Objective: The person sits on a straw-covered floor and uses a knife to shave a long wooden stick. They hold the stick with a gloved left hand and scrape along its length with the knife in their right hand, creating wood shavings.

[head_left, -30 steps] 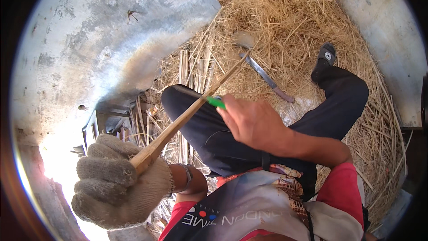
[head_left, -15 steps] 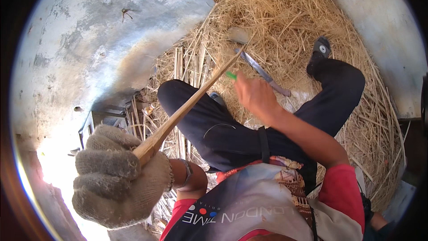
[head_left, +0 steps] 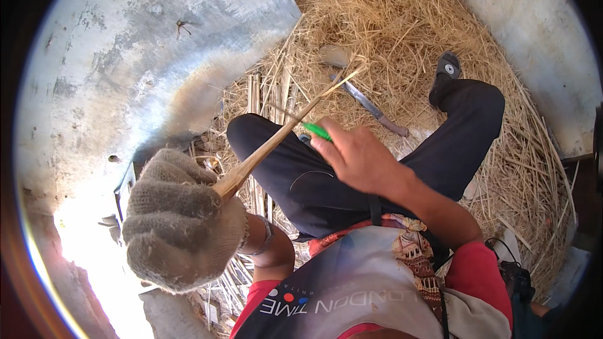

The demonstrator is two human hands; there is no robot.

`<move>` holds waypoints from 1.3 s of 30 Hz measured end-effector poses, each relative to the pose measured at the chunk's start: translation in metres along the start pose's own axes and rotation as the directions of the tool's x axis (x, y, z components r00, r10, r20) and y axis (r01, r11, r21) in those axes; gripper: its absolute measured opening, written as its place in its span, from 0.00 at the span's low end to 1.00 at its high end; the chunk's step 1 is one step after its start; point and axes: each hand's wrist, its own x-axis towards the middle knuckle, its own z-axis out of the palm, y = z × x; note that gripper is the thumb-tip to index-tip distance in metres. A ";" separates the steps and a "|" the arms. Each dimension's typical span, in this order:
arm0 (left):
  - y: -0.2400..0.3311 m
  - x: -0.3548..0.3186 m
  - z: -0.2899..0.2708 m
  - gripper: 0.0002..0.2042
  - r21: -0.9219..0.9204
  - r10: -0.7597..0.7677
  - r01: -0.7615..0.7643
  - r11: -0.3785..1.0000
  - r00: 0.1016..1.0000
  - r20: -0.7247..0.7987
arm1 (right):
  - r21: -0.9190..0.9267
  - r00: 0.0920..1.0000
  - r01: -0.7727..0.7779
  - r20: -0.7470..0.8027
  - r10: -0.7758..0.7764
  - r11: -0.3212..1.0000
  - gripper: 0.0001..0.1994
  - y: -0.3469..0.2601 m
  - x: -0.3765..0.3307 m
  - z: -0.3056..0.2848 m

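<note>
My left hand (head_left: pixel 179 226), in a thick grey knit glove, is closed round the near, wider end of a long split bamboo stick (head_left: pixel 267 150). The stick slants up and away to the right, over my left knee. At its far tip a thin pale shaving (head_left: pixel 347 78) stands off from it. Bare, my right hand (head_left: pixel 370 158) grips a small knife by its bright green handle (head_left: pixel 317 130). Its thin blade (head_left: pixel 286 112) lies across the stick, partway along; whether the edge is cutting in, I cannot tell.
Between my spread legs lies a large curved blade with a wooden handle (head_left: pixel 370 102). A heap of straw-like shavings (head_left: pixel 396 12) covers the floor ahead. Several cut bamboo strips (head_left: pixel 254 94) lie beyond my left knee. Pale walls (head_left: pixel 157 31) rise left and right.
My right hand has drawn the knife down the stick toward my body. My left hand has shifted slightly right and up in view. A shaving now shows at the far tip.
</note>
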 end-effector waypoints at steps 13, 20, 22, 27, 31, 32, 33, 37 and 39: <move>-0.024 -0.007 0.045 0.13 -0.509 -0.069 -0.251 0.823 0.847 -0.528 | -0.257 0.989 -0.044 -0.148 0.005 0.965 0.10 0.010 -0.007 0.027; -0.031 -0.005 0.043 0.17 -0.556 -0.038 -0.277 0.783 0.872 -0.488 | -0.237 0.990 0.013 -0.134 -0.046 0.971 0.11 0.004 0.002 0.025; -0.028 -0.006 0.037 0.18 -0.543 -0.020 -0.273 0.794 0.881 -0.473 | -0.317 0.989 -0.136 -0.096 0.111 0.939 0.12 0.032 0.006 0.032; -0.040 0.014 0.042 0.15 -0.352 0.039 -0.277 0.894 0.831 -0.554 | -0.367 0.962 -0.242 -0.212 0.172 0.898 0.14 0.097 0.022 0.046; -0.031 0.009 0.037 0.13 -0.311 0.023 -0.195 0.930 0.876 -0.481 | 0.103 0.970 -0.244 0.018 0.244 0.964 0.14 0.105 0.029 0.031; -0.030 0.007 0.035 0.13 -0.238 0.063 -0.183 0.954 0.896 -0.439 | 0.122 0.959 -0.283 0.034 0.281 0.951 0.14 0.089 0.027 0.022; -0.028 0.005 0.033 0.13 -0.160 0.100 -0.174 0.972 0.915 -0.392 | 0.140 0.947 -0.322 0.050 0.318 0.936 0.14 0.073 0.024 0.014; -0.028 0.008 0.037 0.14 -0.260 0.062 -0.186 0.947 0.904 -0.423 | -0.201 0.987 -0.158 -0.074 0.146 0.967 0.13 0.031 0.013 0.013; -0.026 0.013 0.039 0.15 -0.273 0.084 -0.218 0.937 0.899 -0.429 | -0.326 0.981 -0.172 -0.147 0.130 0.929 0.12 0.044 0.015 0.020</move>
